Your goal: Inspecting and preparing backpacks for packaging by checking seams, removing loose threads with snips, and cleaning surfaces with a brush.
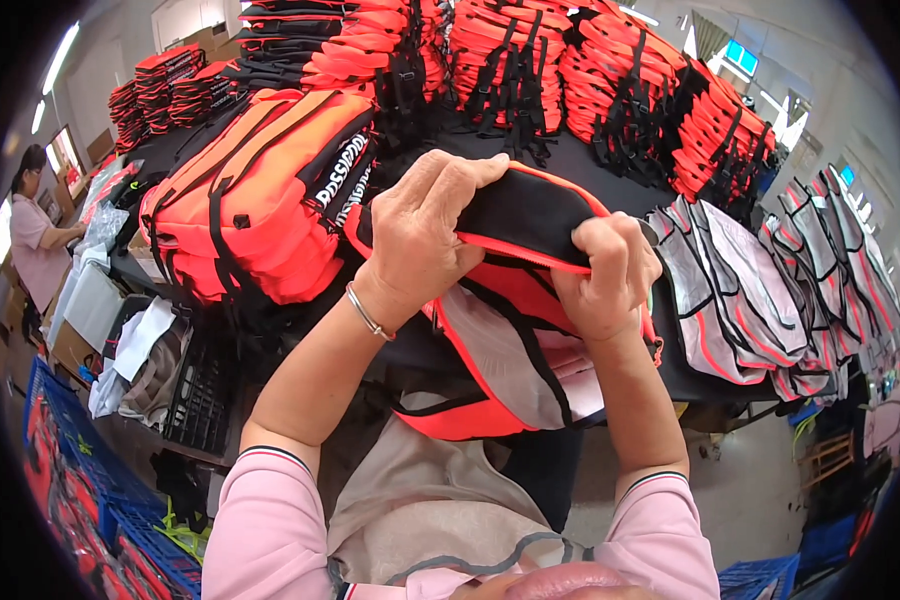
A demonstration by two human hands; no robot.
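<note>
Both my hands grip a bright orange-red and black bag [525, 215], held up over the near edge of a black-covered table. My left hand [425, 215] has its thumb and fingers closed on the upper left of a black panel with orange-red edging. Curled fingers of my right hand [610, 265] clasp the same panel's right end. Below my hands hangs the bag's body, with a grey mesh panel [500, 345] and black binding. A zip seems to run along the edging under the black panel. My fingertips are partly hidden in the fabric.
Left of my hands lies a pile of orange-red backpacks [260, 200] with black straps. Tall stacks of folded bags [510, 70] line the table's back. Grey mesh pieces [735, 290] lie at right. Blue crates [100, 480] stand lower left; a co-worker [40, 225] is at far left.
</note>
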